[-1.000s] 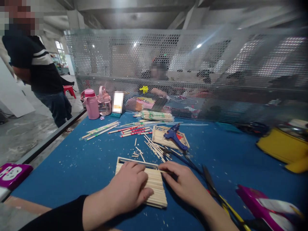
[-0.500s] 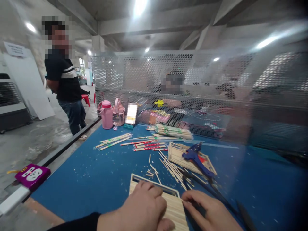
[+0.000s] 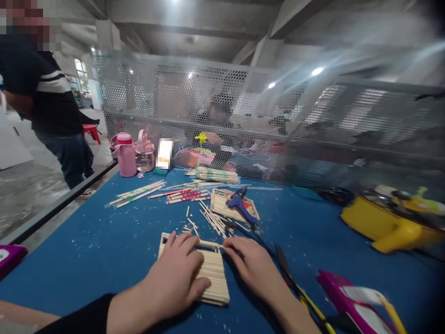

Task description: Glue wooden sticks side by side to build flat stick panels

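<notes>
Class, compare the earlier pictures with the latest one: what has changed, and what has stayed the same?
The left hand has spread its fingers, reaching farther over the far edge of the panel. The view has swung down and right since the middle picture. Nothing was visibly picked up or let go: the right hand stays at the panel's far right corner; the glue gun and loose sticks lie as before.

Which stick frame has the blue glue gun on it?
The farther frame; the nearer frame has the left hand on it, not the glue gun.
</notes>
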A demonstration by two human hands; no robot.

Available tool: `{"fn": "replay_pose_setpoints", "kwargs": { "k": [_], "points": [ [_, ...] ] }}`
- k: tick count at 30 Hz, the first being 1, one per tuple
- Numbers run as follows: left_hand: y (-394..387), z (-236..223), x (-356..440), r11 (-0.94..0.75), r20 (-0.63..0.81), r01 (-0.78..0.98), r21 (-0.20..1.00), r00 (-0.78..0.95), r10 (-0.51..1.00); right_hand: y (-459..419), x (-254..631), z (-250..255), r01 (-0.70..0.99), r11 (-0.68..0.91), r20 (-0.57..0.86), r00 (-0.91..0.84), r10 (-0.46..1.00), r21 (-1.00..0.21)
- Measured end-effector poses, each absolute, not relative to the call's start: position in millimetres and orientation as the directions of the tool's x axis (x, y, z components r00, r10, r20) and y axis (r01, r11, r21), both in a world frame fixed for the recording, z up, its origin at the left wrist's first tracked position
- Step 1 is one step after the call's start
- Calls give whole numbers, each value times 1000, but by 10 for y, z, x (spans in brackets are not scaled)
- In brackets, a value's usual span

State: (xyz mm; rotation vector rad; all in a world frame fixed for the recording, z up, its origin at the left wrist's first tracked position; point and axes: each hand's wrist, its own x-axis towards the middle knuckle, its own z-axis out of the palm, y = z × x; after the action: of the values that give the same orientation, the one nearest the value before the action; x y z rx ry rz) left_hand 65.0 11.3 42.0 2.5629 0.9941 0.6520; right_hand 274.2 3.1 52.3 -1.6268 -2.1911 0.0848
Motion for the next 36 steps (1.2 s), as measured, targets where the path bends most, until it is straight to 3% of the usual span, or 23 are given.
{"fn": "replay_pose_setpoints", "kwargs": {
  "k": [6, 11, 22, 24, 26, 29, 32, 36],
  "points": [
    [192, 618, 731, -698, 390, 631, 338, 581, 715, 14, 2565, 645, 890, 431, 371, -354, 858, -148],
    [358, 721, 800, -609, 179, 665, 432, 599, 781, 26, 2415, 760, 844, 523, 456, -421, 784, -119],
    [433, 658, 762, -635, 245, 592, 496, 606, 757, 81, 2359, 794, 823, 560, 459, -463, 758, -95],
    [440, 664, 738, -622, 263, 600, 502, 579, 771, 108, 2473, 819, 863, 487, 495, -368, 788, -135],
    [453, 669, 705, -617, 293, 598, 511, 554, 779, 150, 2633, 833, 931, 295, 495, -156, 855, -215],
    [471, 668, 664, -610, 312, 591, 527, 533, 786, 208, 2840, 775, 972, -38, 257, 99, 961, -231],
    [470, 658, 657, -613, 304, 591, 525, 542, 783, 226, 2896, 625, 985, -97, 36, 103, 994, -140],
    [461, 633, 669, -626, 287, 604, 494, 566, 773, 218, 2859, 497, 987, -128, 14, 130, 991, -93]
  ]
}}
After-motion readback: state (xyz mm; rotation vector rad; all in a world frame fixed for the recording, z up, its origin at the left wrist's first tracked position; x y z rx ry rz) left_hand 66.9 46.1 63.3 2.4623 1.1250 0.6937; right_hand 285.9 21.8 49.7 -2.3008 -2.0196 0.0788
